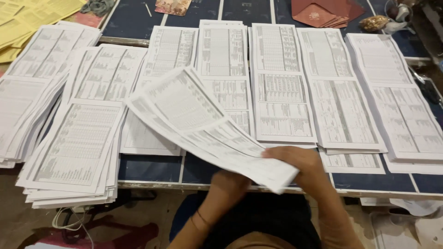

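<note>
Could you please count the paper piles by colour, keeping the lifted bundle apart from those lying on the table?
White stacks lying flat: 7
White bundle, lifted: 1
Yellow pile: 1
Red envelope pile: 1
Total: 10

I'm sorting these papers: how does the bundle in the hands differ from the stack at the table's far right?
The bundle is held up, tilted and fanned, gripped by both hands, right hand on top; the far-right stack lies flat and squared on the table, untouched. Both are long white sheets printed with tables.
</note>
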